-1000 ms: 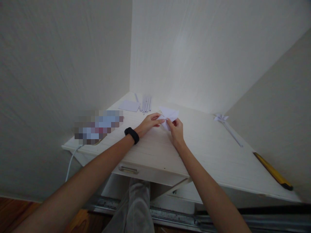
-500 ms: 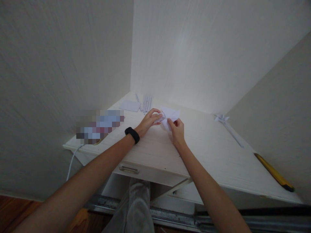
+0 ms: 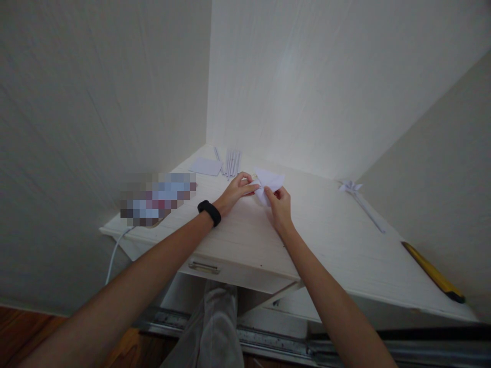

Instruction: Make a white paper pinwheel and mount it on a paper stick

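Note:
A folded piece of white paper [image 3: 271, 180] lies on the white desk [image 3: 330, 240], near its back. My left hand [image 3: 237, 189], with a black band on the wrist, pinches the paper's left edge with its fingertips. My right hand [image 3: 281, 203] grips the paper's near edge from the right. Both hands meet over the paper, pressing it against the desk top.
A flat white sheet [image 3: 205, 166] and several rolled paper sticks [image 3: 230, 162] lie at the back left. A paper pinwheel on a stick [image 3: 360, 202] lies to the right. A yellow and black tool [image 3: 432, 271] rests at the far right edge. A drawer handle [image 3: 204, 267] is below.
My left fingers shifted slightly along the paper's left edge; the paper and my right hand stayed almost in place. The view moved a little.

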The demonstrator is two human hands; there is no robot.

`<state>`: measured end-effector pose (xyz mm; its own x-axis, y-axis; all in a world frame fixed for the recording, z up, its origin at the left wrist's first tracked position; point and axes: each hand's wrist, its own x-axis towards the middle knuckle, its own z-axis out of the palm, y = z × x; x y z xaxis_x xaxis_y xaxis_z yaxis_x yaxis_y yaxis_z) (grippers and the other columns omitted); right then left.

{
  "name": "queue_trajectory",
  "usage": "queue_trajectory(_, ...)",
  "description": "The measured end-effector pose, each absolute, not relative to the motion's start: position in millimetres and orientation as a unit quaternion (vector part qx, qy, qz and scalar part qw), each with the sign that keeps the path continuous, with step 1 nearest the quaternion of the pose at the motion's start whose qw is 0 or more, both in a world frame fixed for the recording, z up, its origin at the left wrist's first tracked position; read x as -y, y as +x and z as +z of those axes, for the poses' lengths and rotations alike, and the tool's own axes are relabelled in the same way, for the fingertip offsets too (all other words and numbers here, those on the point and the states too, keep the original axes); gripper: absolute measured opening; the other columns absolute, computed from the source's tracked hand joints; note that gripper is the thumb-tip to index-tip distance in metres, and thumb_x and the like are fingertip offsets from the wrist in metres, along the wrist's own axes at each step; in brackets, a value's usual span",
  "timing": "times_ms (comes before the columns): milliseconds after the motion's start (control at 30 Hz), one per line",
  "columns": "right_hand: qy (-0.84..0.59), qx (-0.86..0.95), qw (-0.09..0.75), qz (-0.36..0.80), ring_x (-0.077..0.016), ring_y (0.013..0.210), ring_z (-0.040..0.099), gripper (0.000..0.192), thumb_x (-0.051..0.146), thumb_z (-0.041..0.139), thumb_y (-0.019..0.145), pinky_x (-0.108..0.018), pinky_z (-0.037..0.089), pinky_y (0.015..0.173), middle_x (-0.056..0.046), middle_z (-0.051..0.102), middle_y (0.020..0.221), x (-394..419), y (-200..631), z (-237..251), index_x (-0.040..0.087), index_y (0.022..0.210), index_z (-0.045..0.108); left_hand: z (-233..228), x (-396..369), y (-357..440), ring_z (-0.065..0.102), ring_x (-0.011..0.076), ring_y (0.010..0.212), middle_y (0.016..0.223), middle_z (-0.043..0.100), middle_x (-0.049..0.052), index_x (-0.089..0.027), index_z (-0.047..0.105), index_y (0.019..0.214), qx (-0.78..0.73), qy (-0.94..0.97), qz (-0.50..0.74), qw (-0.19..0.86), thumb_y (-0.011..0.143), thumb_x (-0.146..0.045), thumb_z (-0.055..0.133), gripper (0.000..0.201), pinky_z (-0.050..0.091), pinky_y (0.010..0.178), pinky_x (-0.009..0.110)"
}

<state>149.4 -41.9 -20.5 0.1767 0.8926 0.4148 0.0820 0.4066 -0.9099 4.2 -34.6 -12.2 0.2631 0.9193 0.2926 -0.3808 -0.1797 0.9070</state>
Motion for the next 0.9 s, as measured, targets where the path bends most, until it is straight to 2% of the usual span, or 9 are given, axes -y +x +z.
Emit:
queue_trajectory(333, -0.440, 0.571, 0.621, 0.309, -0.0136, 0.066, 0.052, 0.032, 0.042, 0.064, 0.068, -0.026, 0.041, 0.063, -0.003, 0.064, 0.077, 40.2, 150.9, -23.1, 0.014, 0.085, 0.063, -10.4, 35.0, 4.8, 0.052, 0.0068, 0.068, 0.077, 0.056, -0.004, -0.018, 0.042, 0.078, -0.268, 0.538, 0.554, 0.576, 0.064, -0.025, 0.073, 0.034, 0.040, 0.071, 0.023)
queue_trajectory(600, -0.431, 0.572, 0.624, 0.314, -0.0138, 0.068, 0.054, 0.033, 0.041, 0.064, 0.069, -0.028, 0.043, 0.066, -0.004, 0.066, 0.081, 39.3, 151.3, -23.9, 0.013, 0.088, 0.063, -10.9, 35.4, 3.2, 0.053, 0.0079, 0.073, 0.081, 0.056, -0.003, -0.018, 0.044, 0.079, -0.250, 0.549, 0.552, 0.576, 0.066, -0.025, 0.071, 0.031, 0.039, 0.073, 0.024)
queue_trajectory(900, -0.432, 0.574, 0.622, 0.312, -0.0144, 0.069, 0.055, 0.033, 0.041, 0.064, 0.069, -0.027, 0.044, 0.066, -0.004, 0.067, 0.082, 40.2, 150.7, -23.3, 0.014, 0.088, 0.063, -9.4, 37.3, 3.6, 0.053, 0.0085, 0.072, 0.076, 0.054, -0.003, -0.018, 0.048, 0.077, -0.255, 0.545, 0.555, 0.575, 0.065, -0.026, 0.072, 0.028, 0.039, 0.073, 0.025)
